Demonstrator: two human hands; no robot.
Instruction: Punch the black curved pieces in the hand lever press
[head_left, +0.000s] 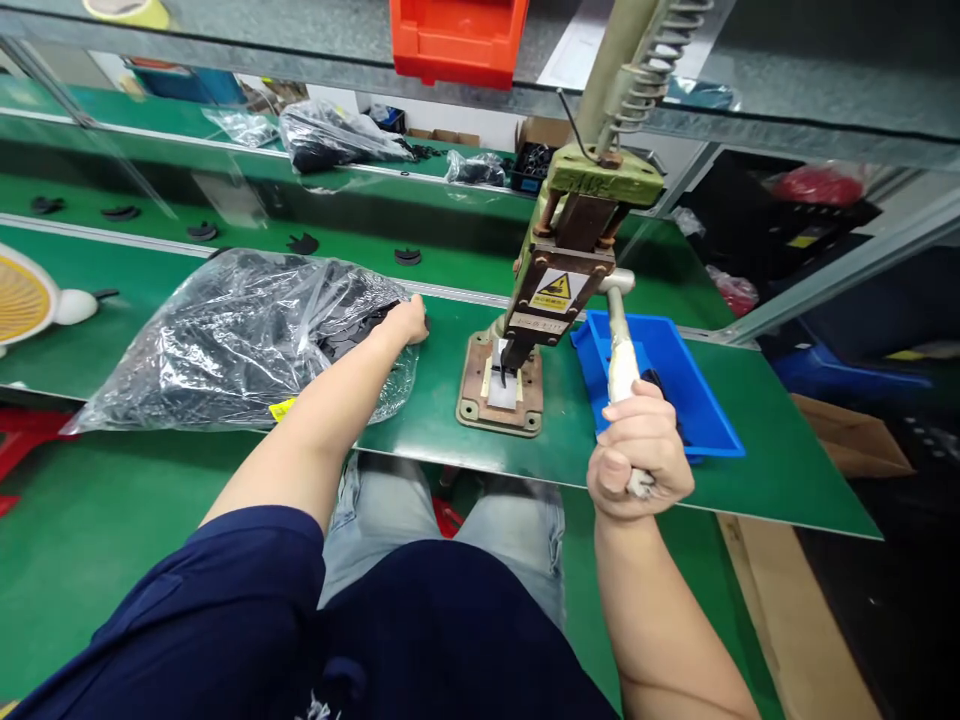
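My right hand (pixel 641 450) is wrapped round the white-taped grip of the lever (pixel 621 345) on a hand press (pixel 562 255). Under the press's ram, a dark piece (pixel 504 378) shows over a pale plate on the base (pixel 499 415). My left hand (pixel 409 320) is at the right-hand opening of a clear plastic bag (pixel 225 340) full of black parts. Its fingers are curled closed, and a small black part shows at their tips; most of it is hidden by the hand.
A blue bin (pixel 705 405) with dark items stands right of the press, partly behind my right hand. Several black curved pieces (pixel 407 257) lie along the green strip behind. A small fan (pixel 26 295) is at left. An orange bin (pixel 459 40) sits on the shelf overhead.
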